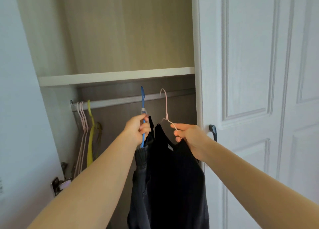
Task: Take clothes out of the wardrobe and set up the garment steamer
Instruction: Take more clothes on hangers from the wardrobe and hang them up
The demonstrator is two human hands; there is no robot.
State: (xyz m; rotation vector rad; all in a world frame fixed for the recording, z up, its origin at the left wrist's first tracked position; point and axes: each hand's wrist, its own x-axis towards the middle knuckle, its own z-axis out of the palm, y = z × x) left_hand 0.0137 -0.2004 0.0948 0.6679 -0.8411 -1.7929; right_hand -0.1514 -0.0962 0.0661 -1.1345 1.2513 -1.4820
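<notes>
Spare hangers (84, 125) left of garments (172, 177)

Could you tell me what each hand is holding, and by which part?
Left hand grips the blue hanger just below its hook; right hand pinches the pink hanger at its shoulder.

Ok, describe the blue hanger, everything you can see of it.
The blue hanger looks like plastic, with a thin stem and a hook at the top. The hook sits at the level of the wardrobe rail, seemingly in front of it; whether it still rests on it is unclear. The left hand grips its stem. A dark grey garment hangs from it, hiding its lower part.
</notes>
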